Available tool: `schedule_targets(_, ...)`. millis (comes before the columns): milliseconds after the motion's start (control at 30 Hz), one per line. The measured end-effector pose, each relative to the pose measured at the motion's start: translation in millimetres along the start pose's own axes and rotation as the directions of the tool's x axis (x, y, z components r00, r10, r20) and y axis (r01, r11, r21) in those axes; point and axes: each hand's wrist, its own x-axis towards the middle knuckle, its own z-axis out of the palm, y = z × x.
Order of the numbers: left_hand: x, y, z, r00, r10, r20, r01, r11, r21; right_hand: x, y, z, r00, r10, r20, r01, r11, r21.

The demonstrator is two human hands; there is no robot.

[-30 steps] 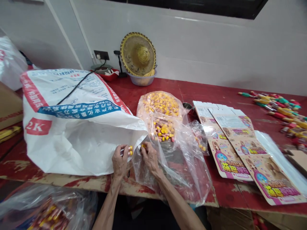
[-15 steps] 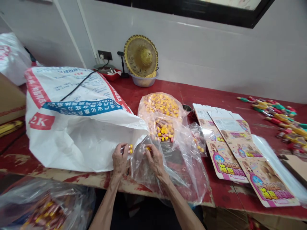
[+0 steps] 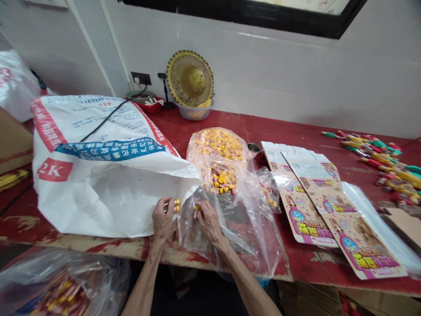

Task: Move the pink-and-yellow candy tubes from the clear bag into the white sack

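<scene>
My left hand (image 3: 162, 219) is closed on a few small yellow-capped pieces (image 3: 176, 205), at the mouth of a large white woven sack (image 3: 128, 197). To its right, my right hand (image 3: 208, 220) pinches a small yellow-and-pink piece (image 3: 197, 208) between fingertips, over the clear plastic of an open bag (image 3: 243, 224). Farther back in that bag lies a heap of similar yellow-and-pink pieces (image 3: 219, 145), with a looser group (image 3: 223, 180) nearer its opening.
Printed cardboard sheets (image 3: 345, 215) lie on the red table (image 3: 296, 131), beside a metal cup (image 3: 253, 149) and a small clear packet (image 3: 270, 193). Colourful filled tubes (image 3: 381, 153) are at right. A straw hat (image 3: 190, 79) stands behind. Another bag of pieces (image 3: 66, 289) is low left.
My right hand has shifted slightly left, its fingers now closer together around the small piece. My left hand keeps its hold. The whole view has shifted a little.
</scene>
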Motion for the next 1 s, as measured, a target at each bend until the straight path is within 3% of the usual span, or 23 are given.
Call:
schedule_targets(133, -0.7, 1.0, -0.5, 1.0, 0.008, -0.006, -0.008, 1.0, 0.029, 0.4, -7.8, -4.4, 1.0, -0.013, -0.005, 0.014, 1.0, 0.014)
schedule_targets(300, 0.0, -0.6, -0.5, 1.0, 0.021, -0.007, -0.021, 0.997, 0.07, -10.9, -17.2, -17.6, 0.991, -0.075, -0.112, 0.076, 0.997, 0.001)
schedule_targets(600, 2.7, -7.8, -1.6, 0.998, 0.054, -0.021, -0.051, 0.989, 0.141, -22.6, -1.5, -29.8, 0.979, -0.156, -0.132, 0.139, 0.982, -0.126)
schedule_targets(767, 3.0, -9.8, -1.7, 0.998, 0.05, -0.026, -0.045, 0.989, 0.144, -34.8, -14.9, -37.6, 0.974, -0.143, -0.176, 0.126, 0.986, -0.106)
schedule_targets(1000, 2.8, -8.0, -1.3, 0.998, 0.05, -0.027, -0.045, 0.988, 0.147, -49.5, -4.1, -43.5, 0.988, -0.063, -0.142, 0.036, 0.982, -0.183)
